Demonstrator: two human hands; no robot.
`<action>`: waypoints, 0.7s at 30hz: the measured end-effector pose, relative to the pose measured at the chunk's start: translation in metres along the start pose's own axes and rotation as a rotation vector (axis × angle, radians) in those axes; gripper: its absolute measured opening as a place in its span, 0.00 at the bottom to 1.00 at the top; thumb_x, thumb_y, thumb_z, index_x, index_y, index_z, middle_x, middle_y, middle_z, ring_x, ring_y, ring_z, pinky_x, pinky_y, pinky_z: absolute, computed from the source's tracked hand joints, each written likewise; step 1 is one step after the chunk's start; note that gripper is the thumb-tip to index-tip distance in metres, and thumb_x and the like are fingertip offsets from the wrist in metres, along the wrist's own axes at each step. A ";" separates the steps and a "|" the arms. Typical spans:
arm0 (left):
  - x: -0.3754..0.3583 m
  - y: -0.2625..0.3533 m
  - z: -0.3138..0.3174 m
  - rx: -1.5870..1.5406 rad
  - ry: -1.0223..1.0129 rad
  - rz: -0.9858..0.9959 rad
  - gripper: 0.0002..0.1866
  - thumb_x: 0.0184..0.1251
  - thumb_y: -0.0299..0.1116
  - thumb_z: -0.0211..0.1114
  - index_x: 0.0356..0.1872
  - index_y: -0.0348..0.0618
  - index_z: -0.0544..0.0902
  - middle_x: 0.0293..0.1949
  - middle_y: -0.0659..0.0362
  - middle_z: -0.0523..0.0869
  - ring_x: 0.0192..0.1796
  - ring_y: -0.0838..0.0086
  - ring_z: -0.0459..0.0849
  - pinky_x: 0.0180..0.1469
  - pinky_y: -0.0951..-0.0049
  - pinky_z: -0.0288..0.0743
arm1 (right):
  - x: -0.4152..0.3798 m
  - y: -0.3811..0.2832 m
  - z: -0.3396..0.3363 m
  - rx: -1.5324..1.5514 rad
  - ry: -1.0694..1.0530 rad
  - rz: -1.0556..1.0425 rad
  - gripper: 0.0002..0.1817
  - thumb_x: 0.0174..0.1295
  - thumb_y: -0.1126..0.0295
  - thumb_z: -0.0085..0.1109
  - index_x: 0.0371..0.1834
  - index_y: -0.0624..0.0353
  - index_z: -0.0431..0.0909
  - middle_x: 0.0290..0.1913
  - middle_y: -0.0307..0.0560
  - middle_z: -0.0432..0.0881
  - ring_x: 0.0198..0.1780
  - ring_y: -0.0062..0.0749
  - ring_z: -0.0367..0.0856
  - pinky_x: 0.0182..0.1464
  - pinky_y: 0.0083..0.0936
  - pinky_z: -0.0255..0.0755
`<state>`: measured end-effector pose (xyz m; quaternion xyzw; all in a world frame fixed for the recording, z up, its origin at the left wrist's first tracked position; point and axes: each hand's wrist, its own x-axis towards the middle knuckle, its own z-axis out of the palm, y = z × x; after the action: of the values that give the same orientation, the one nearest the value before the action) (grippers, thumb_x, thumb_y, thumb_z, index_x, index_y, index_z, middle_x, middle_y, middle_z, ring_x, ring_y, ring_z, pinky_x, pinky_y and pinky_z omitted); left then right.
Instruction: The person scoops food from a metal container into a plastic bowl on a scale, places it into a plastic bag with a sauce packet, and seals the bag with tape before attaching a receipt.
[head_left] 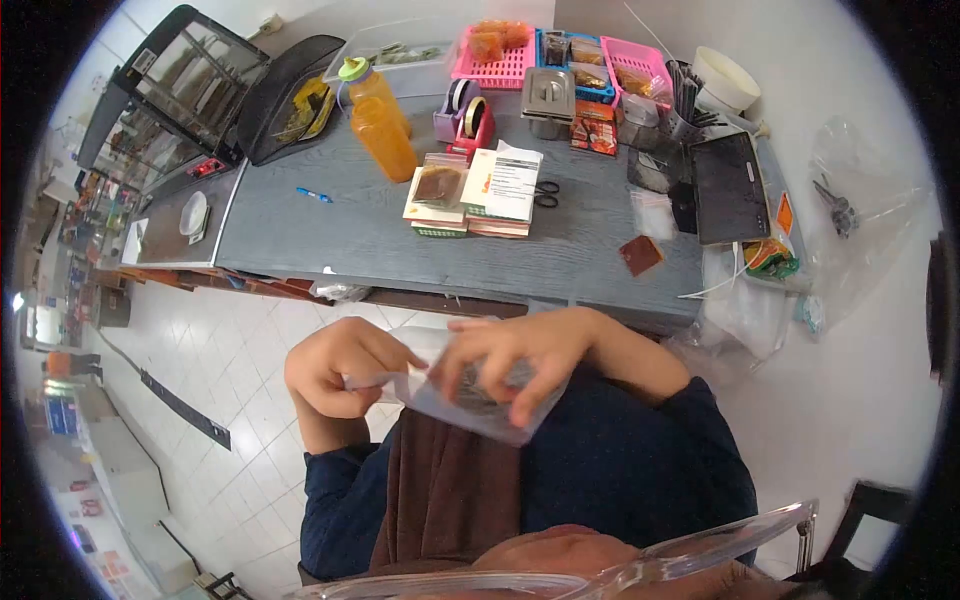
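In front of my chest is a clear plastic bag (475, 415), its surface catching the light and something darker showing through it. At the bag's left edge, my left hand (345, 365) has its fingers curled in and grips the plastic. Bent fingers of my right hand (520, 355) lie over the bag's right part and hold it. What the darker patch inside is, I cannot make out.
A grey table (330, 235) lies ahead, with orange bottles (383, 135), stacked paper pads (500, 185), scissors (546, 194), tape dispensers (470, 125), a metal container (548, 100) and a tablet (730, 188). Pink baskets (495, 65) stand at the back. A display case (170, 90) is left.
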<state>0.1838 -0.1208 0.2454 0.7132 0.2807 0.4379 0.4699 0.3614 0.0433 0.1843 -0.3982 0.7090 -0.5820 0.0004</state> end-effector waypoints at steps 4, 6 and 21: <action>-0.020 -0.013 0.004 -0.054 0.262 0.162 0.09 0.39 0.22 0.52 0.06 0.40 0.66 0.12 0.50 0.73 0.25 0.56 0.84 0.50 0.50 0.74 | -0.031 -0.019 -0.003 0.312 0.134 0.155 0.23 0.48 0.50 0.68 0.39 0.55 0.75 0.31 0.39 0.78 0.33 0.27 0.74 0.37 0.26 0.65; -0.025 -0.022 0.003 -0.111 0.268 0.211 0.10 0.38 0.21 0.52 0.06 0.43 0.65 0.10 0.53 0.73 0.25 0.56 0.84 0.50 0.48 0.74 | -0.044 -0.034 -0.004 0.237 0.231 0.463 0.26 0.47 0.51 0.69 0.42 0.56 0.75 0.28 0.38 0.78 0.28 0.21 0.73 0.28 0.21 0.63; -0.093 -0.075 0.013 -0.112 0.947 -0.113 0.16 0.42 0.26 0.57 0.07 0.44 0.59 0.13 0.61 0.65 0.15 0.77 0.62 0.19 0.77 0.57 | -0.132 0.007 0.066 1.140 0.843 -0.234 0.41 0.59 0.35 0.39 0.57 0.67 0.66 0.62 0.63 0.62 0.65 0.54 0.59 0.61 0.54 0.56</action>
<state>0.1538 -0.1717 0.1406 0.3926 0.4780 0.7028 0.3512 0.4783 0.0630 0.0966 -0.1507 0.1872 -0.9622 -0.1280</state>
